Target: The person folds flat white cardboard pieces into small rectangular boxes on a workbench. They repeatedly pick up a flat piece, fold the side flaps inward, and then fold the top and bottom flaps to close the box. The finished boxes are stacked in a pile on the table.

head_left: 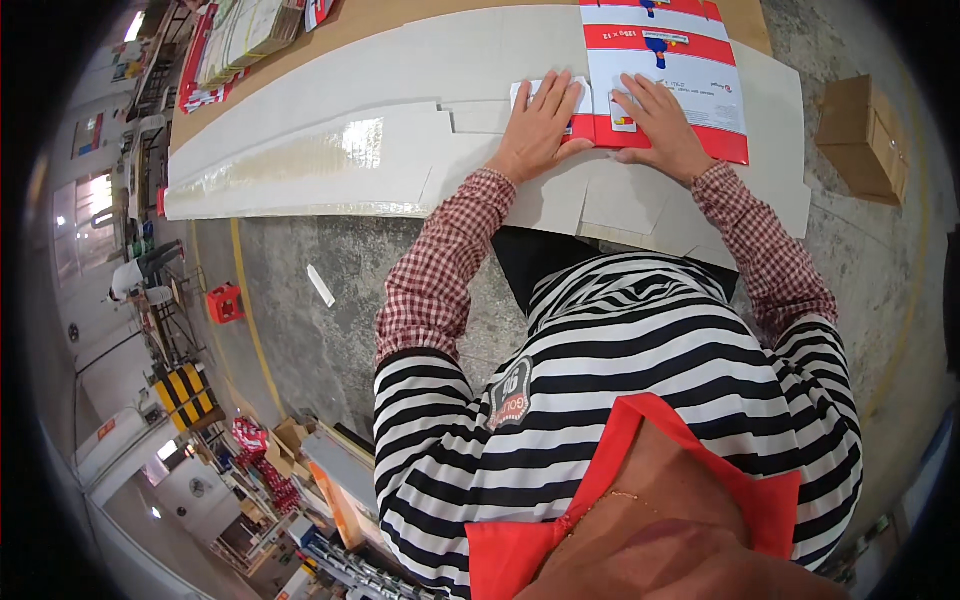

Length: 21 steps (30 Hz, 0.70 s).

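Observation:
A red-and-white printed carton lies flat at the near part of the cardboard-covered table. My left hand rests palm down on a small white-and-red flap at its left side, fingers stretched out and thumb pointing right. On the carton's lower left part lies my right hand, also spread flat, its thumb toward the left hand. Neither hand grips anything. The fingers cover part of the flap and of the printed panel. The carton's far end runs out of the picture at the top.
Stacks of bundled flat cartons stand at the table's far left. A brown cardboard box sits on the floor to the right. A red crate and a white strip are on the floor at left. Another person is far off left.

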Each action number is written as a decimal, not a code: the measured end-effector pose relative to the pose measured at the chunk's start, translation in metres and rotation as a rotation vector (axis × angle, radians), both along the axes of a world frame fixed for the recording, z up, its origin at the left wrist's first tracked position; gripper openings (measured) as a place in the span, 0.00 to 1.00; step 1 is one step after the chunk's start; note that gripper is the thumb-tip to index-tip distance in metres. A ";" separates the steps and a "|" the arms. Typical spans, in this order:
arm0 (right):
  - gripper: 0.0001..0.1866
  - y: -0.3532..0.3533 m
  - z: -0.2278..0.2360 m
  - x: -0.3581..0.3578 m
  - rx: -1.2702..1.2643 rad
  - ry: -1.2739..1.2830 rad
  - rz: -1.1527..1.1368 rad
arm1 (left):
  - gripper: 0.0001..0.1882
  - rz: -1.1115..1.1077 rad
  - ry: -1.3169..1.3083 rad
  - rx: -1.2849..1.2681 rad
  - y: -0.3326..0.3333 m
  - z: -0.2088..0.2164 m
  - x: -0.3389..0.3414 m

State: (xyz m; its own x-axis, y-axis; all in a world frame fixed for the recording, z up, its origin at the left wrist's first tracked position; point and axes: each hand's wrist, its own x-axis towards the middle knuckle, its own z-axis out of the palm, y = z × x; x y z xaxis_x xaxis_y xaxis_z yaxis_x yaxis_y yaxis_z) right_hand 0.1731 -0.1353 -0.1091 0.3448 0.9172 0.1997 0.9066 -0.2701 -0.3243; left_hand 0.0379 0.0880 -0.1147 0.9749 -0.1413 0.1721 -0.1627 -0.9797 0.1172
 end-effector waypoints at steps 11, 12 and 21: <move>0.45 0.000 -0.012 -0.018 -0.065 -0.054 0.021 | 0.40 0.068 0.062 0.038 -0.009 -0.008 -0.006; 0.44 0.001 -0.010 -0.020 -0.047 -0.042 0.021 | 0.38 0.090 0.067 0.045 -0.010 -0.005 -0.005; 0.28 -0.070 -0.010 0.024 0.209 0.074 -0.357 | 0.29 0.202 0.060 -0.045 -0.011 -0.004 -0.002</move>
